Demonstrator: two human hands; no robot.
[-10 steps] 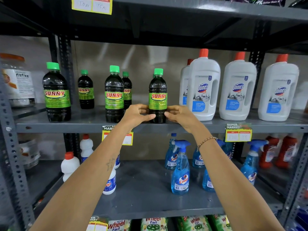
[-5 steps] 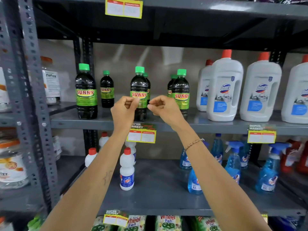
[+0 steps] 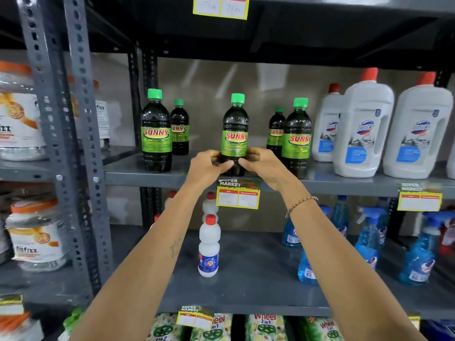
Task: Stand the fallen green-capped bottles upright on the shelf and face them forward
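Note:
Several dark green-capped bottles with green SUNNY labels stand upright on the grey shelf [image 3: 138,172]. The middle bottle [image 3: 235,130] faces forward, and both hands wrap its base: my left hand [image 3: 209,166] on its left side, my right hand [image 3: 264,164] on its right. Another front bottle [image 3: 156,134] stands at the left with a smaller-looking one [image 3: 180,129] behind it. On the right stands a front bottle [image 3: 296,141] with one [image 3: 275,131] behind it. No bottle lies on its side.
White Domex jugs [image 3: 363,129] with red caps fill the shelf to the right. A yellow price tag [image 3: 237,198] hangs on the shelf edge under my hands. Below stand small white bottles [image 3: 208,247] and blue spray bottles [image 3: 368,242]. A perforated steel upright [image 3: 73,134] is at left.
My hands left the right front bottle, closed in mid-air, then took hold of the middle bottle's base. The view shifted left, so the shelf contents slid rightward.

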